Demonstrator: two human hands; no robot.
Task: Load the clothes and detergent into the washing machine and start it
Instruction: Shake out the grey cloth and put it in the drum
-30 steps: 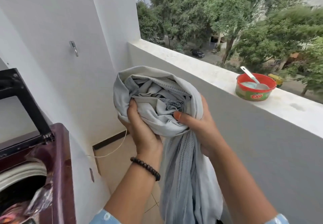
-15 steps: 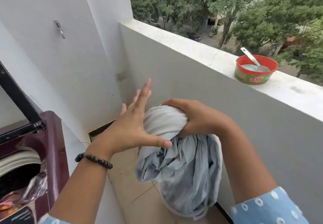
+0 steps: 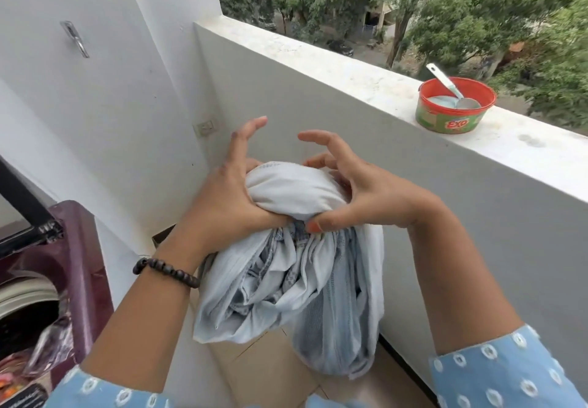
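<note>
Left hand: grips bundled cloth
Right hand: pinches cloth
Detergent tub: far right, on ledge
Washing machine: near left

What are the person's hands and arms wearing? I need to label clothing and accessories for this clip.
Both arms wear light blue sleeves dotted with small white ring motifs, reaching partway down the forearms. The left hand has a dark beaded bracelet at its wrist. The right hand shows orange polish on the thumbnail. No rings or watch are visible.
</note>
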